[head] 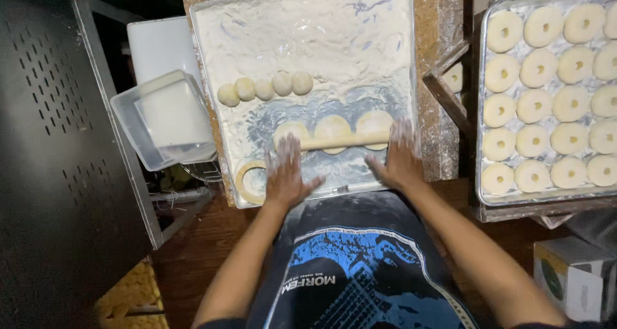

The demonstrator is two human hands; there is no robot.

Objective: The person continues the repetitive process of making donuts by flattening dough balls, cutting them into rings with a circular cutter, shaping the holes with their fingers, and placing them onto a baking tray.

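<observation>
A rolling pin (344, 142) is seen lying crosswise at the centre of the frame, on three flattened dough rounds (333, 129) set side by side. It is pressed at both ends by flat, open hands: the left hand (286, 173) is laid palm down on its left end, fingers spread, and the right hand (401, 160) on its right end; both are blurred and dusted with flour. Nothing is gripped by either hand.

The rounds and pin are carried on a floured tray (212, 20) that fills the upper middle of the frame. Just above the rounds, a row of five dough balls (264, 86) is placed, touching one another. A ring cutter (250, 182) is seen at the tray's lower left corner, just beside the left hand.

To the left of the tray, a clear plastic tub (164, 120) is tilted. At the right edge, well apart from the hands, a second tray (483, 110) is filled with rows of ring-shaped dough (535, 104). A box (575, 277) is found at the lower right.
</observation>
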